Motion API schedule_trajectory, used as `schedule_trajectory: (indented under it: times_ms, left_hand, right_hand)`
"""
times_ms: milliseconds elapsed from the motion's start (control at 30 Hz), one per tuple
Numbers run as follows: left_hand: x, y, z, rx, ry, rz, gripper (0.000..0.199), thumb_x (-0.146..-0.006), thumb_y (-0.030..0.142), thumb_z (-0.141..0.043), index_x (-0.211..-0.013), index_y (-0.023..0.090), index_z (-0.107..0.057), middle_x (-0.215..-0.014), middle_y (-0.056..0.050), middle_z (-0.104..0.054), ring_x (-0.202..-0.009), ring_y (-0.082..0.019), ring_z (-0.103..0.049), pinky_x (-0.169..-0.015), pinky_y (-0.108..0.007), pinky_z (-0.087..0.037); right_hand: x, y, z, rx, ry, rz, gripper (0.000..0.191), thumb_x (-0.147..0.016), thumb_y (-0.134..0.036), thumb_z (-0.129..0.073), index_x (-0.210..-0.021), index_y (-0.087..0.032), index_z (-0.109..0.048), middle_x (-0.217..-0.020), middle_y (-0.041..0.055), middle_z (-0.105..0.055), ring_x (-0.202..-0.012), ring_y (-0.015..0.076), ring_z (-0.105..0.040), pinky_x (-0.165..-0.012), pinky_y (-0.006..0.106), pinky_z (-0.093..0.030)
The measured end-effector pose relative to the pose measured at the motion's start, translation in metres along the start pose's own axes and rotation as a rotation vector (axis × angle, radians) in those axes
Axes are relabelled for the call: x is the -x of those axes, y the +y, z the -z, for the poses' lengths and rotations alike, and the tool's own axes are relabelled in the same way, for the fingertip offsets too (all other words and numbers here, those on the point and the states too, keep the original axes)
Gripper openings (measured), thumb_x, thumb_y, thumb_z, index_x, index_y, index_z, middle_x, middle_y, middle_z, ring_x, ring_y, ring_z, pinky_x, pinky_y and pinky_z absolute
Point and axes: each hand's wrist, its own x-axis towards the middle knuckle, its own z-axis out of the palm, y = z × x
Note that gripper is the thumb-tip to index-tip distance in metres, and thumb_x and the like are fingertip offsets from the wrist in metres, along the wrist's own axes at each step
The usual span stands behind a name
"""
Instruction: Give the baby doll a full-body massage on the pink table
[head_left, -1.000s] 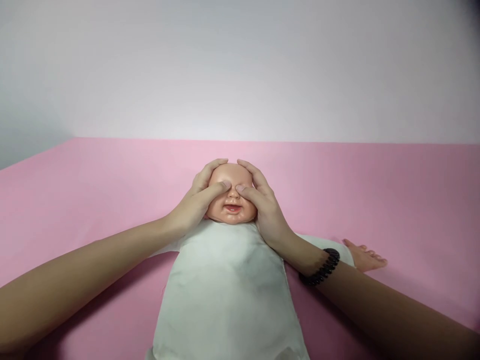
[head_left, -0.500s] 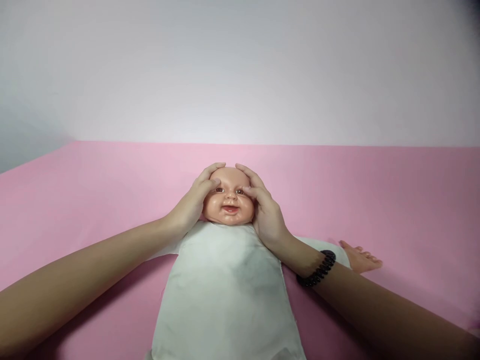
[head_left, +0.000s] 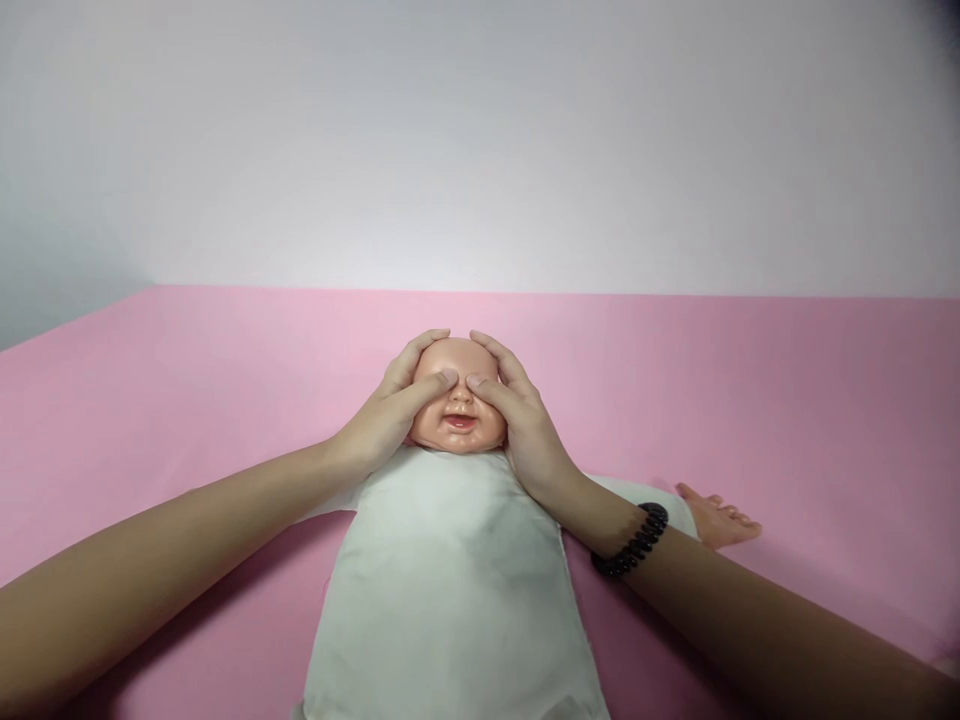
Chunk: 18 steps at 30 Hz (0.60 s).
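Doll head (head_left: 459, 402) | between left fingers (head_left: 414, 358) and right fingers (head_left: 505, 359) | both clasped around it

- Since half a second ago, we have slid our left thumb (head_left: 430, 388) inward, close beside the doll's nose (head_left: 460, 396).
- We have brought our right thumb (head_left: 490, 391) in on the nose's other side.
- Both eyes beside the nose, visible then, we now cover.

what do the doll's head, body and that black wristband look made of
Doll's head: glossy, probably vinyl or other plastic, given its shiny highlights. Body: matte white, likely cloth, with soft creases. Black wristband: slightly shiny, perhaps coiled plastic, judging by its ridged loops.
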Motion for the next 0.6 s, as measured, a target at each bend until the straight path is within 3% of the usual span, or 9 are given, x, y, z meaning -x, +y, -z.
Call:
schedule_trajectory:
  times_ms: [267, 600]
  left_hand:
    - [-0.0056, -0.0007, -0.0001, -0.021, 0.045, -0.042, 0.049, -0.096, 0.034, -0.048, -0.145, 0.03, -0.05, -0.153, -0.003, -0.051, -0.142, -0.028, -0.049, -0.124, -0.047, -0.038]
    - [0.0025, 0.0005, -0.0009, 0.007, -0.007, -0.006, 0.055, -0.096, 0.04, -0.06, -0.149, 0.037, -0.044, -0.155, -0.003, -0.049, -0.135, -0.028, -0.057, -0.115, -0.045, -0.049]
  right_hand:
    - [-0.0038, 0.0045, 0.0005, -0.064, 0.005, 0.02, 0.048, -0.083, -0.034, -0.056, -0.13, -0.029, -0.061, -0.148, -0.0006, -0.058, -0.146, 0.0244, -0.045, -0.124, 0.042, -0.038]
    - [0.001, -0.002, -0.0005, -0.005, 0.0, -0.015, 0.053, -0.083, -0.039, -0.068, -0.135, -0.031, -0.059, -0.145, 0.001, -0.061, -0.134, 0.0279, -0.057, -0.115, 0.045, -0.047]
